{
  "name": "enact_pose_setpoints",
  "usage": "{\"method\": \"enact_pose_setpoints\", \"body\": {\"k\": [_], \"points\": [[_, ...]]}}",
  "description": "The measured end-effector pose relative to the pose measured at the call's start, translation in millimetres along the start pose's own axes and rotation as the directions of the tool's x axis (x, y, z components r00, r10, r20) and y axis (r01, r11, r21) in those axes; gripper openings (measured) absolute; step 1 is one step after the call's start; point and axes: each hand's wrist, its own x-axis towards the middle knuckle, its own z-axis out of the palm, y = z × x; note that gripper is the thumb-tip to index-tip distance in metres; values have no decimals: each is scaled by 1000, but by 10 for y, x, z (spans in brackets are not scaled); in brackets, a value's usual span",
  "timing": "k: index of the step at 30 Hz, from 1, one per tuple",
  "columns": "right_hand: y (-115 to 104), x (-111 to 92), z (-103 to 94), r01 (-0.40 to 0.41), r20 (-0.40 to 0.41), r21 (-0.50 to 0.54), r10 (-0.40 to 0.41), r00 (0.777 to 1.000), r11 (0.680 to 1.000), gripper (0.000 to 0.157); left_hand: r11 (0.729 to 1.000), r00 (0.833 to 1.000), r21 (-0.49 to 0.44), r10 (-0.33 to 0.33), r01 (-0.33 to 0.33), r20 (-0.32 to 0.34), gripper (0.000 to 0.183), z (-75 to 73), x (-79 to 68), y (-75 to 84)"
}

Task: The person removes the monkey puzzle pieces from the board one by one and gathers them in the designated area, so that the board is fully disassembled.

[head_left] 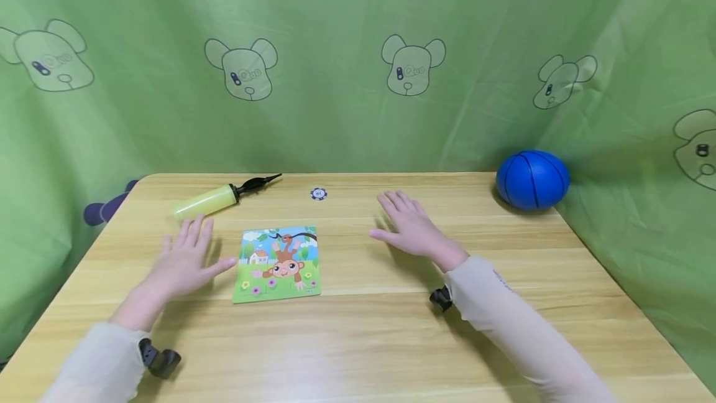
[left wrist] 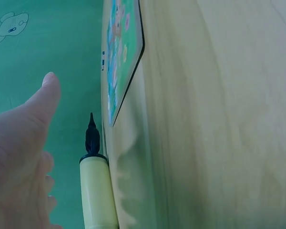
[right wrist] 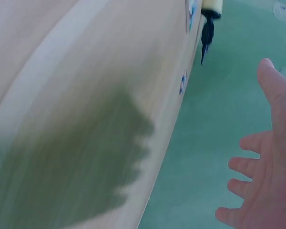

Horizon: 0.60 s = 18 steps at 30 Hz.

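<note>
My left hand hovers over the left part of the table with its fingers spread, holding nothing. Just beyond its fingertips lies a pale yellow hand pump with a black nozzle. Right of its thumb, a square picture puzzle with a monkey on a branch lies flat. My right hand is also held above the table, fingers extended and holding nothing; its shadow falls on the wood in the right wrist view. Between the hands, farther back, is a small blue-and-white poker chip.
A blue ball with black lines sits at the table's back right corner. Green curtains printed with bear heads stand behind and beside the wooden table. Black wrist cameras are strapped to both wrists.
</note>
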Motion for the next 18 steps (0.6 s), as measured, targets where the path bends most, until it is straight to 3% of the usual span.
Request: {"method": "enact_pose_setpoints", "body": {"k": [9,18], "points": [[-358,205,179,110,108,-37,-105,989,993,84,998,998,-1,61,-61,19,96,110,40,48],[-654,311,331,229,259,-83,-201,945,970,86,991,989,-13,134,-133,67,92,177,56,79]]}}
